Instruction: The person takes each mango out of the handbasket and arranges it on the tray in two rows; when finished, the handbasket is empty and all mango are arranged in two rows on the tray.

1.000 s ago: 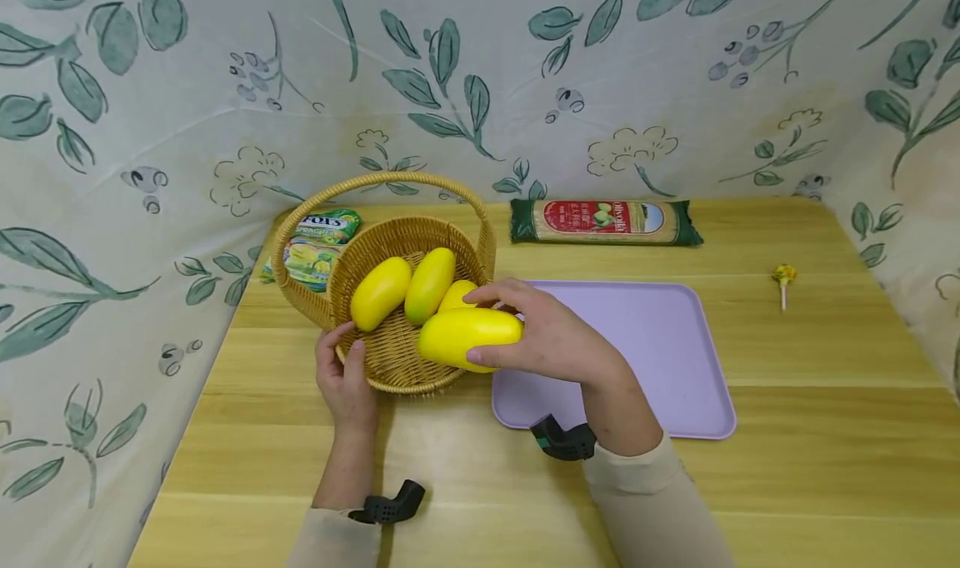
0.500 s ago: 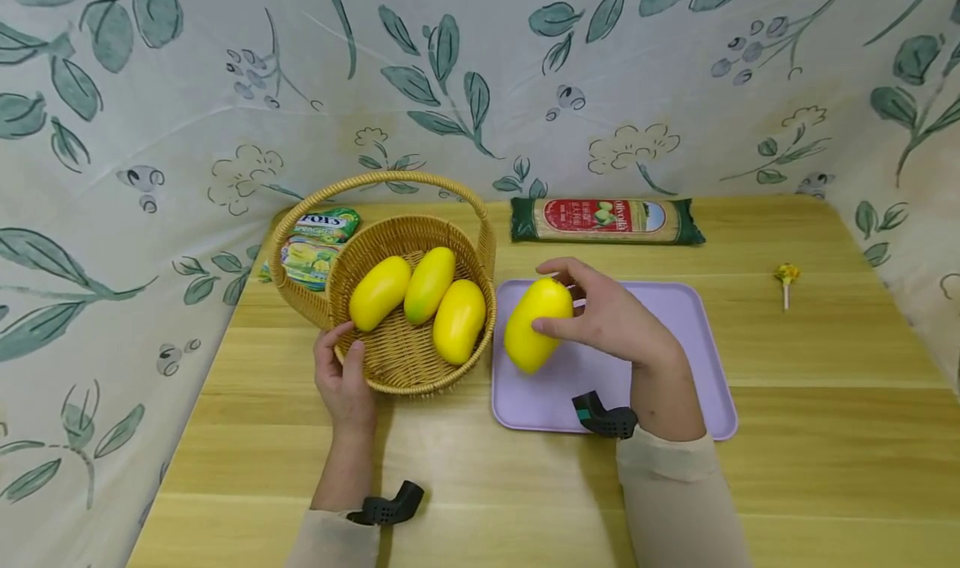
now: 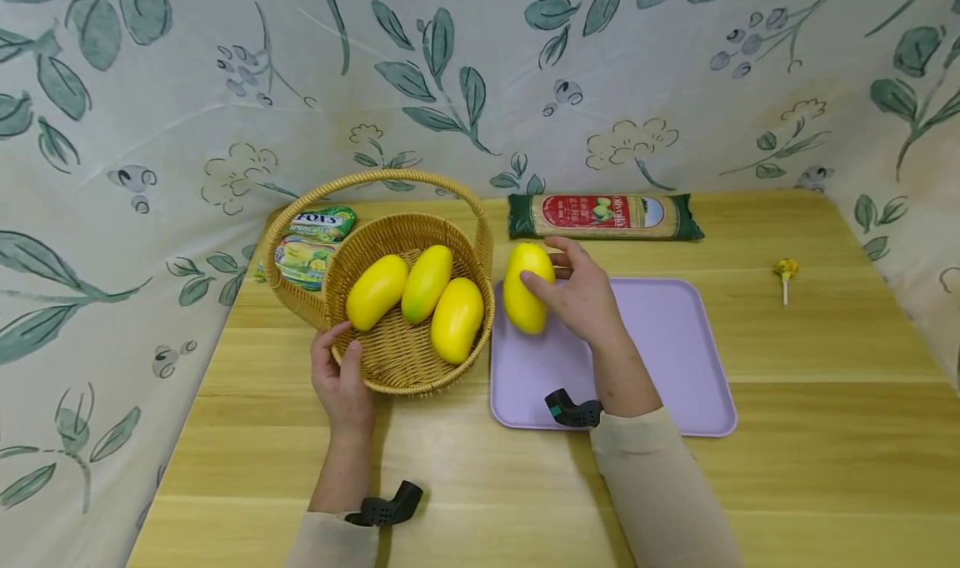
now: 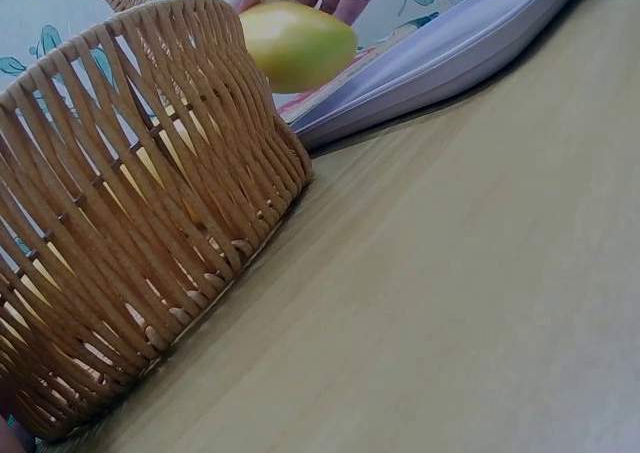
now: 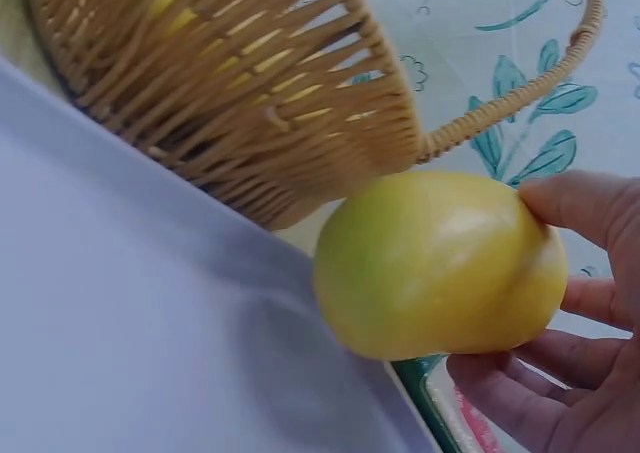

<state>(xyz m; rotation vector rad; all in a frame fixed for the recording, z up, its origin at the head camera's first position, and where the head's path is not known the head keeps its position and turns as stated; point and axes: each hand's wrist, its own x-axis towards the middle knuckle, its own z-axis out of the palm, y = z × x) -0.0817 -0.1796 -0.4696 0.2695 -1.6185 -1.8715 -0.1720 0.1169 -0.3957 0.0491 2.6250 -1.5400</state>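
My right hand (image 3: pixel 581 297) grips a yellow mango (image 3: pixel 528 289) between thumb and fingers, above the left back part of the lilac tray (image 3: pixel 660 351). The right wrist view shows this mango (image 5: pixel 440 263) clear of the tray, with a greenish end. At the rim of the wicker basket (image 3: pixel 412 376), my left hand (image 3: pixel 343 385) holds the near left side, thumb over the edge and fingers outside. Inside the basket lie three more mangoes (image 3: pixel 457 321). In the left wrist view the basket's woven wall (image 4: pixel 170 173) fills the left side, and the left hand is almost wholly hidden.
A green packet marked FOX'S (image 3: pixel 311 251) lies behind the basket's left side, partly covered by its handle. Along the back of the table lies a pasta packet (image 3: pixel 603 216). A lollipop (image 3: pixel 785 276) lies at the right. A leaf-patterned cloth (image 3: pixel 450 77) hangs behind.
The right hand has carried the mango out from over the basket to the right, then back toward the tray's far left corner, turning it more upright. The left hand has stayed on the basket.
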